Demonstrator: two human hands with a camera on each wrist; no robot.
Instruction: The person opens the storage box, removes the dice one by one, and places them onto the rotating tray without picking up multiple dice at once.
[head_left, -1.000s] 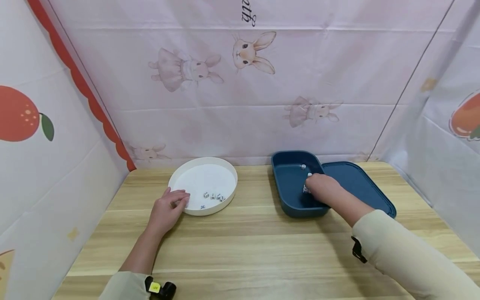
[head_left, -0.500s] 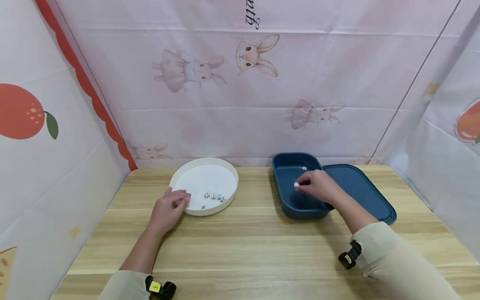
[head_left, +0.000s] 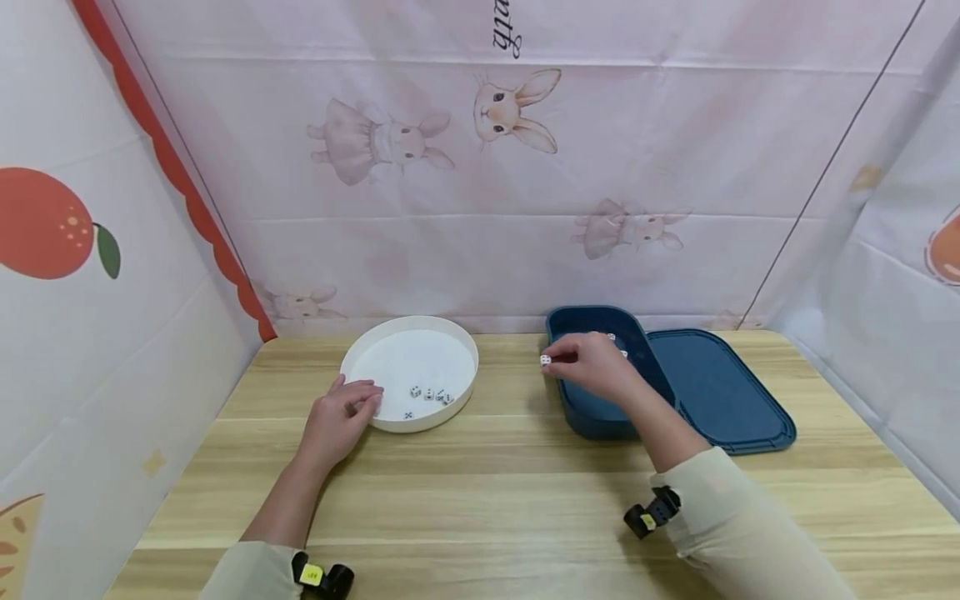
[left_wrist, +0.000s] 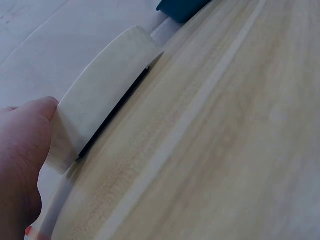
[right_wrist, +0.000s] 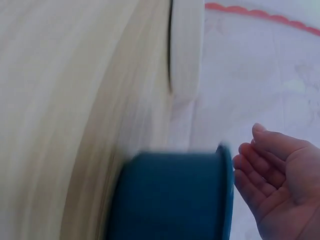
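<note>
My left hand (head_left: 341, 421) rests at the left side of a round white tray (head_left: 467, 387), fingers relaxed over its rim. In the left wrist view the thumb lies at the top of the tray's outer wall. Several small white dice (head_left: 429, 394) with dark pips lie near the tray's front right. My right hand (head_left: 596, 367) pinches a white die (head_left: 545, 361) between thumb and fingertips, above the left rim of a dark blue container (head_left: 600, 427). More dice (head_left: 611, 337) show inside that container, partly covered by the hand. In the right wrist view the hand is beside the container's rim.
A flat dark blue lid (head_left: 731, 392) lies on the wooden table (head_left: 450, 508), to the right of the container. A wall cloth printed with rabbits (head_left: 502, 112) stands right behind the tray and container. Printed side cloths close off left and right.
My right hand first reached down into the blue container, then came up with a die and moved left to the container's left rim. The left hand stayed at the tray.
</note>
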